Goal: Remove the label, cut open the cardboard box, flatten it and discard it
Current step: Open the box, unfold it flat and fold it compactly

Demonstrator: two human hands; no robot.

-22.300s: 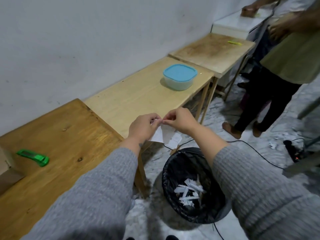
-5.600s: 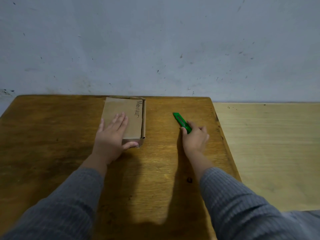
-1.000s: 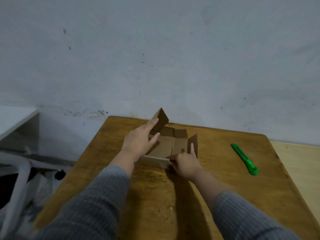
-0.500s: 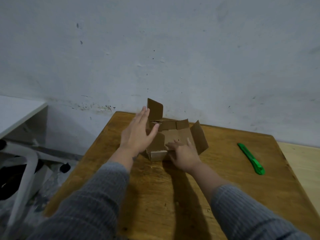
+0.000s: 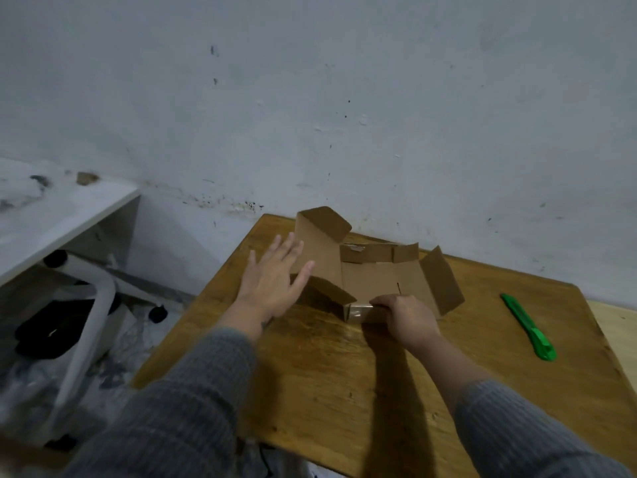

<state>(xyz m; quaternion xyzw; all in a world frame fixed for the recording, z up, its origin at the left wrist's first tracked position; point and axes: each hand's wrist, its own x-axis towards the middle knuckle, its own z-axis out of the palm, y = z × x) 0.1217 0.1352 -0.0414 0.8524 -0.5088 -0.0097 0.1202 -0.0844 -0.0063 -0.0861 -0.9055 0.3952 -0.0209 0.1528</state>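
1. The cardboard box (image 5: 370, 276) sat opened out on the far half of the wooden table (image 5: 344, 391), close to the wall (image 5: 344, 98) and straight ahead of me, between my two hands.
2. Its longer run went left to right across my view, with one flap (image 5: 319, 243) standing up at the left end and another (image 5: 443, 281) leaning outward at the right end.
3. My left hand (image 5: 274, 279) was flat and wide open, fingers spread, holding nothing; it sat just beside the upright left flap, at its outer face. Whether it touched the card I could not tell.
4. My right hand (image 5: 406, 317) was curled over the near wall of the box, fingers closed on its edge next to a strip of shiny tape (image 5: 358, 310).
5. I judged the left hand the nearer one to the flap that stood highest, so the next press down and outward would fall to it while the right pinned the box.
6. The green cutter (image 5: 527, 327) lay well apart to my right, untouched.
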